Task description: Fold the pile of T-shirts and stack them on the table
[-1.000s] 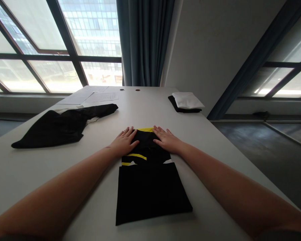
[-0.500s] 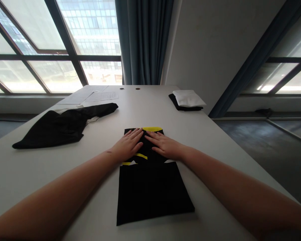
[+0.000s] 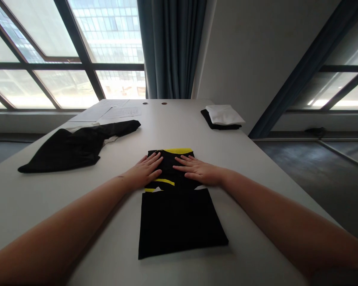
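A black cloth piece with yellow parts (image 3: 181, 222) lies partly folded on the white table (image 3: 170, 131), its plain black section nearest me. Yellow shows along its far edge and in stripes at its left middle. My left hand (image 3: 146, 171) rests flat on the left side of the far section, fingers spread. On the right side of that section my right hand (image 3: 198, 171) lies palm down, its fingers apart. Neither hand grips anything. Small whitish bits show at both sides where the two sections meet.
At the left lies a crumpled black garment (image 3: 68, 149), with paper sheets (image 3: 92, 113) beyond it. A folded white cloth (image 3: 225, 114) sits on a black one (image 3: 223, 126) at the back right.
Both hands have moved apart, left hand to the left and right hand slightly right. The near edge of the black section sits slightly higher in view.
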`<state>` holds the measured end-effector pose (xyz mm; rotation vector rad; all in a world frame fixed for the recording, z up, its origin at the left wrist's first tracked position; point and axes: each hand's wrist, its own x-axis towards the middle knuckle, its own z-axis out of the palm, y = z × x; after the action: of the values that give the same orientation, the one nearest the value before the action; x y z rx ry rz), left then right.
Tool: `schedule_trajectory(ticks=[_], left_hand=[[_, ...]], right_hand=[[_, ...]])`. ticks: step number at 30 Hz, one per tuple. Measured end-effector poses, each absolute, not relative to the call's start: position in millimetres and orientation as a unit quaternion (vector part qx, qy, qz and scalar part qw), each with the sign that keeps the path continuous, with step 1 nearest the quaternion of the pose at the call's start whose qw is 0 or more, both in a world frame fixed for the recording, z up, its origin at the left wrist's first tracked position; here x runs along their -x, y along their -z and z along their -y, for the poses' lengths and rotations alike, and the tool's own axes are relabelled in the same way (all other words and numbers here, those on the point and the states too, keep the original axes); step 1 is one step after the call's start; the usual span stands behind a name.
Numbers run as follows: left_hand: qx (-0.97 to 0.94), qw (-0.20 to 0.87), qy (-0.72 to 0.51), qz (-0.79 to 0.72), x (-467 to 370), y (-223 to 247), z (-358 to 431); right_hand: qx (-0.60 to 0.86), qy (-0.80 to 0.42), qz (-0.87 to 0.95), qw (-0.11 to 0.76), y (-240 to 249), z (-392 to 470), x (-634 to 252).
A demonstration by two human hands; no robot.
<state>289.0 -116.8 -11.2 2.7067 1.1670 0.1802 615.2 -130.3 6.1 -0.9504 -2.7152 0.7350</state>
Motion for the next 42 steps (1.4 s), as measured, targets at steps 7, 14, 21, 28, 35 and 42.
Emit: schedule_trajectory(ticks=[7, 14, 21, 28, 35, 42], left_hand=[[-0.783, 0.052, -0.163, -0.598, -286, 9, 99], [-0.767, 0.122, -0.209, -0.594, -286, 18, 80], [-0.665, 0.323, -0.381, -0.555, -288, 14, 76], [-0.614, 0.446, -0.507, -0.408, -287, -7, 97], [-0.762, 0.34, -0.474, -0.284, -273, -51, 172], [-0.936, 0.273, -0.137, -0.173, -265, -66, 252]], right_hand=[[0.534, -0.11, 0.798, 0.257, 10, 114, -624], [0.579, -0.155, 0.769, 0.224, 20, 91, -621], [0.43, -0.493, 0.608, 0.451, 17, 102, -610], [0.38, -0.546, 0.495, 0.56, -2, 123, -611], [0.356, -0.448, 0.607, 0.551, -23, 180, -634], [0.203, -0.37, 0.886, 0.193, -45, 245, -650]])
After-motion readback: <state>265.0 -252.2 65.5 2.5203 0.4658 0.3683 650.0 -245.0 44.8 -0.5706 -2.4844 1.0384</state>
